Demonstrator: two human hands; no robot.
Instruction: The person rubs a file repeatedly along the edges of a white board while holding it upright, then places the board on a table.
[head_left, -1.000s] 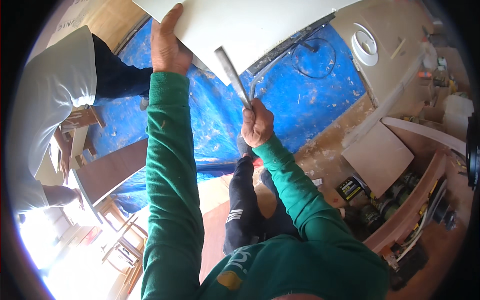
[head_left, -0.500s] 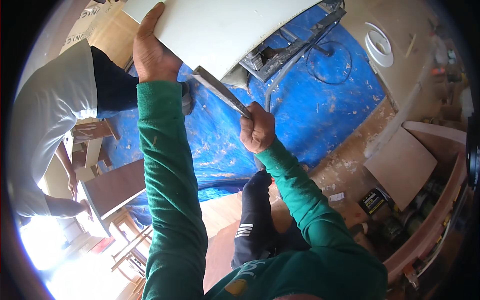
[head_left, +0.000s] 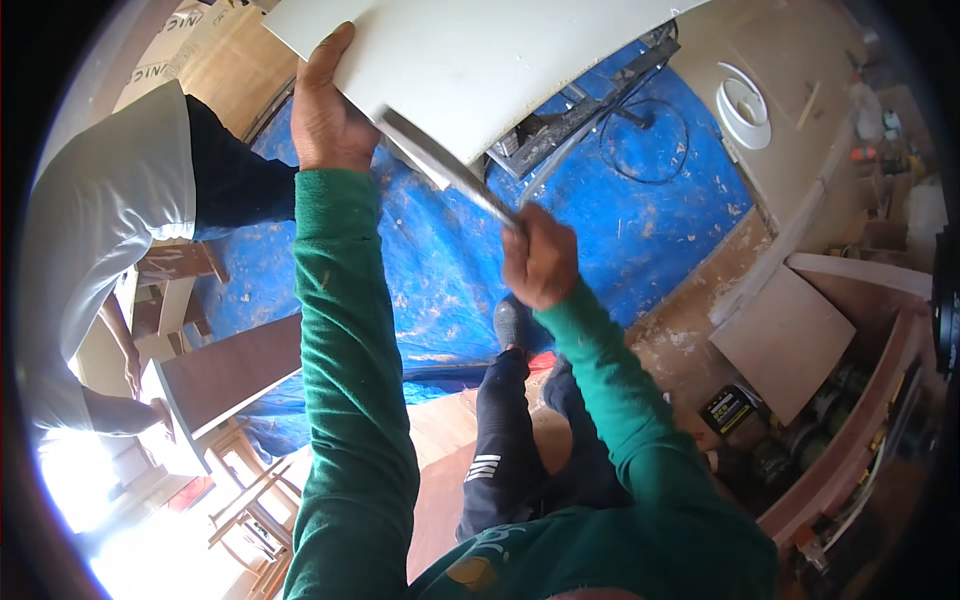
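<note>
My left hand (head_left: 335, 118) grips the near left edge of a large white panel (head_left: 480, 65), thumb on its top face and fingers hidden underneath. A long, flat grey metal file (head_left: 447, 168) slants across from the panel's edge, slightly blurred. Its lower end is in my right hand (head_left: 543, 258), which is closed around it; the handle is hidden in the fist. The file's far end lies at the panel's edge, just right of my left hand. Beneath the panel, a dark metal stand (head_left: 560, 135) shows in part.
A blue tarp (head_left: 640, 230) with dust and chips covers the floor. At left, a person in a white shirt (head_left: 115, 200) leans over a brown board (head_left: 235, 375). Rightward lie a white roll (head_left: 743, 105), a loose wooden sheet (head_left: 785, 335) and a cluttered bin with a pinkish rim (head_left: 850, 465).
My right hand and the file have shifted right and slightly down. The panel and my left hand appear a little farther right. My shoe now shows below my right hand.
</note>
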